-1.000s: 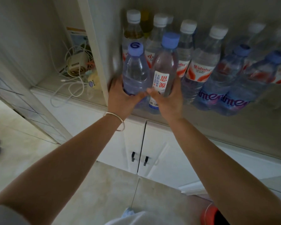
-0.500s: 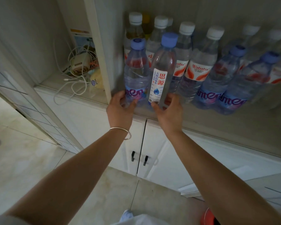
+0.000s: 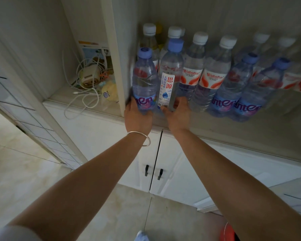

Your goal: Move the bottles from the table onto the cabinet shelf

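Two water bottles stand upright at the front left of the cabinet shelf (image 3: 215,131). One is a blue-capped bottle with a purple label (image 3: 143,79); my left hand (image 3: 137,119) curls around its base. Right beside it is a blue-capped bottle with a white label (image 3: 169,66), and my right hand (image 3: 179,115) grips its foot, thumb in front. Behind and to the right stand several more bottles, among them white-capped bottles with red labels (image 3: 213,73) and purple-labelled bottles (image 3: 233,94).
A vertical divider panel (image 3: 115,49) sits just left of the bottles. The left compartment holds tangled white cables and a charger (image 3: 89,75). White cabinet doors with black handles (image 3: 147,170) are below. A red object (image 3: 228,231) lies on the tiled floor.
The two bottles went from tilted in my hands to standing upright on the shelf. Both hands slid down from the bottles' middles to their bases.
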